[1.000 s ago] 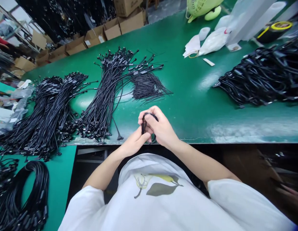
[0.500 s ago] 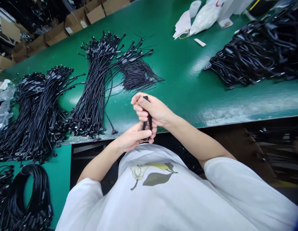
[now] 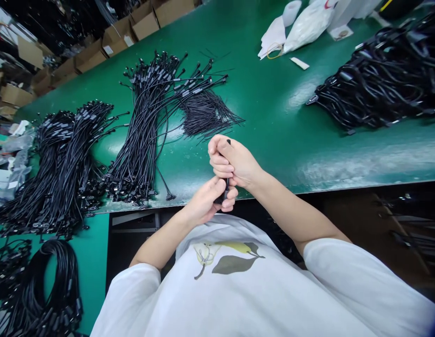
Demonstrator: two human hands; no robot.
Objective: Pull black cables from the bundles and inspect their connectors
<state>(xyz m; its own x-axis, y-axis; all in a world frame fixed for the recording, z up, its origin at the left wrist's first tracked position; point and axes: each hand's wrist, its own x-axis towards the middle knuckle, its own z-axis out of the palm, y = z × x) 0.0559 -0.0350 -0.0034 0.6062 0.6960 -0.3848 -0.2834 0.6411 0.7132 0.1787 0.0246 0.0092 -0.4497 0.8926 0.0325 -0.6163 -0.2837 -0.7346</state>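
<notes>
Close in front of my shirt, both hands are closed on a folded black cable point(image 3: 221, 198). My left hand point(image 3: 207, 199) is the lower one, its thumb and fingers wrapped round the cable's thicker lower end. Just above it, my right hand point(image 3: 234, 161) grips the upper part, with a small black tip sticking out over the thumb. Fingers cover most of the cable, so its exact shape is hidden. Beyond the hands lies a heap of thin black ties point(image 3: 210, 114) on the green table point(image 3: 269, 107).
Bundles of black cables with connectors point(image 3: 143, 121) lie to the left, beside another bundle point(image 3: 62, 154). A coiled bundle point(image 3: 68, 267) sits at lower left. Thicker black cables point(image 3: 382, 84) are piled on the right. A white bag point(image 3: 308, 28) and cardboard boxes point(image 3: 119, 35) stand farther back.
Both hands have shifted slightly right in the picture, and the whole view has moved a little. The two black strands between my hands now show as one narrow strip, held closer together.
</notes>
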